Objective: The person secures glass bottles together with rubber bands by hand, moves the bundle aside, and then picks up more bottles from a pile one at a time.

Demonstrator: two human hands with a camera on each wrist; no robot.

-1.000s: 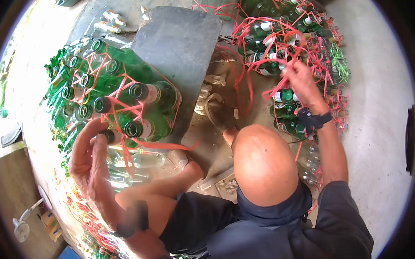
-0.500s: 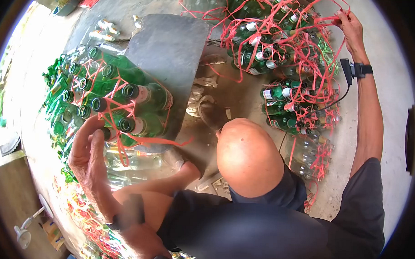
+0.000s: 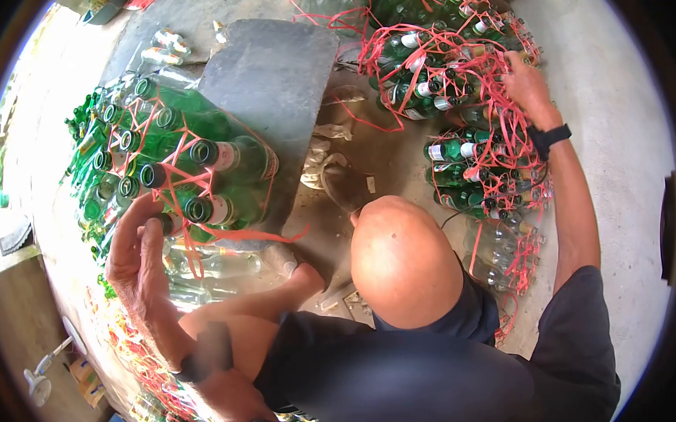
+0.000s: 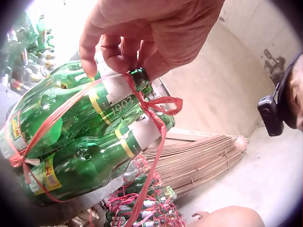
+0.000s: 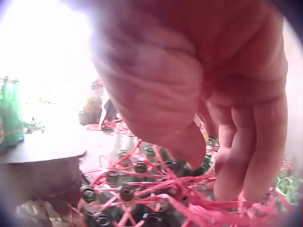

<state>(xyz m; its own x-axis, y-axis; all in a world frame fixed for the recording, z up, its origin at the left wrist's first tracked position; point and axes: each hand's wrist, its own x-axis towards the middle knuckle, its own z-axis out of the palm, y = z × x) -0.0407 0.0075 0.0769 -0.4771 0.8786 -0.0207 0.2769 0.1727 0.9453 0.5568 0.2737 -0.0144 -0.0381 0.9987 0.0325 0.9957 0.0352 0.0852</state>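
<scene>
My left hand [image 3: 146, 279] grips the neck of a bottle at the near corner of a bundle of green bottles [image 3: 243, 159], which lies tilted and is laced with pink strips. The left wrist view has its fingers curled at that bottle's [image 4: 139, 78] mouth, beside a pink bow [image 4: 165, 103] with a long hanging tail. My right hand [image 3: 528, 91] is over tangled pink strips [image 3: 492, 64] on bottle bundles at the right. In the right wrist view, the hand [image 5: 189, 85] has long, loosely extended fingers reaching down to the strips [image 5: 175, 189], thumb apart; contact is partly hidden.
A dark slab [image 3: 272, 82] lies under and beyond the left bundle. Clear bottles [image 3: 209, 273] lie below it, and more green bottles pile at the far left. More strung bottles [image 3: 500, 254] stand at the right, near my bent knee [image 3: 403, 258].
My right hand has come down and inward from the far right, where it held strips raised, and those strips have dropped onto the bottles. My left hand stays at the bottle neck.
</scene>
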